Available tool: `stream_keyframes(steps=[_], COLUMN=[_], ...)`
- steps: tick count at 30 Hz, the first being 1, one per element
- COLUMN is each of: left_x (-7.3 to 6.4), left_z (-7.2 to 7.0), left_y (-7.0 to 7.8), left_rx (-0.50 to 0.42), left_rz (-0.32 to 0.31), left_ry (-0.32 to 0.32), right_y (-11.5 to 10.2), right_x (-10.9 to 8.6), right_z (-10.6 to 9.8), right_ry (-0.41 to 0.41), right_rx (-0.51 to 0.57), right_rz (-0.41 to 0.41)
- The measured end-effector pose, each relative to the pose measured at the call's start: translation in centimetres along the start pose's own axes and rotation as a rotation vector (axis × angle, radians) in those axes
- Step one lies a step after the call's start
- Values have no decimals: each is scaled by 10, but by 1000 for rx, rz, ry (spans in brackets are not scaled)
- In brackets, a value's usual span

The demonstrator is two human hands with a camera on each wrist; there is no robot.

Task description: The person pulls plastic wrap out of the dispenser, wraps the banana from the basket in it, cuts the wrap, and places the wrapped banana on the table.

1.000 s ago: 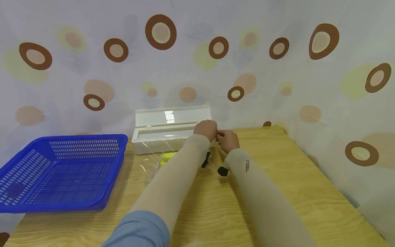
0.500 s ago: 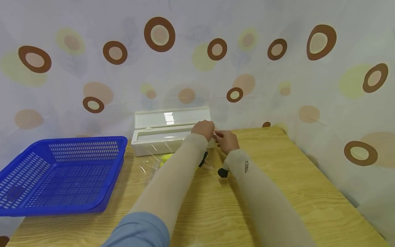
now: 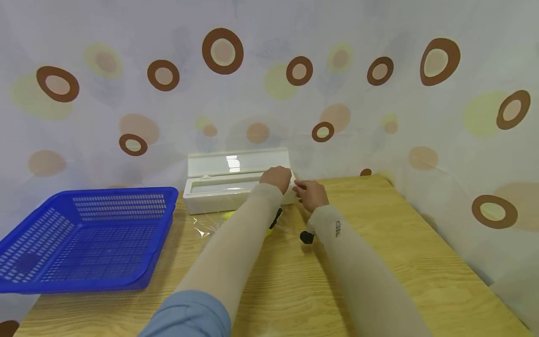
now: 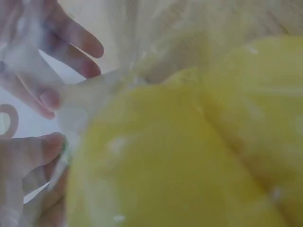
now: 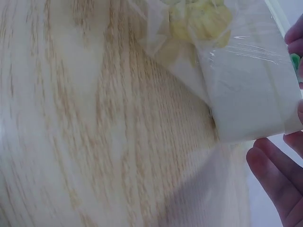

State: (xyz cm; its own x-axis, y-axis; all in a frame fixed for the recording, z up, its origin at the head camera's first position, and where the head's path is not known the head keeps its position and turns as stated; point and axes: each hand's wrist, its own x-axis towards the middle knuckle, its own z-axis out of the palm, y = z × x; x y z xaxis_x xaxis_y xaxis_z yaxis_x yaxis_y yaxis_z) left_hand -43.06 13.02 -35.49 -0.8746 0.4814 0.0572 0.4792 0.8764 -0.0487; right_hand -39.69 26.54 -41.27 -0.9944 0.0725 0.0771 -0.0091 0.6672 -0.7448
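A long white cling film box point(image 3: 214, 202) lies at the back of the table with its lid point(image 3: 252, 161) up. Clear cling film point(image 3: 203, 229) hangs from its front over a yellow thing point(image 4: 142, 165), banana-like in colour; its kind cannot be made out. My left hand point(image 3: 276, 178) is curled over the box's right end, pinching the small green slide cutter point(image 4: 65, 147) there. With thumb and finger, my right hand point(image 3: 310, 194) grips the end corner of the box, its other fingers point(image 5: 267, 170) loose below. The left forearm hides most of the yellow thing in the head view.
A blue plastic basket point(image 3: 143, 276) stands at the left of the wooden table point(image 3: 379, 262). A patterned sheet point(image 3: 261, 103) hangs right behind the box. Dark wrist straps point(image 3: 307, 237) hang below the sleeves.
The right hand's fingers have shifted slightly at the box's end corner, and the left hand has edged a little left. The film's front edge has shifted, and the head view has tilted slightly.
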Motion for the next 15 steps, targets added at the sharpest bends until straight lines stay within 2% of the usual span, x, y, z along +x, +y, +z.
stream_keyframes(steps=[15], left_x=[-7], left_z=[-5], left_y=[-14], left_rx=[21], left_rz=[-22], left_ry=[-31], right_y=[3], right_x=[4], right_z=[2], right_ry=[4], right_rx=[15], right_rz=[13])
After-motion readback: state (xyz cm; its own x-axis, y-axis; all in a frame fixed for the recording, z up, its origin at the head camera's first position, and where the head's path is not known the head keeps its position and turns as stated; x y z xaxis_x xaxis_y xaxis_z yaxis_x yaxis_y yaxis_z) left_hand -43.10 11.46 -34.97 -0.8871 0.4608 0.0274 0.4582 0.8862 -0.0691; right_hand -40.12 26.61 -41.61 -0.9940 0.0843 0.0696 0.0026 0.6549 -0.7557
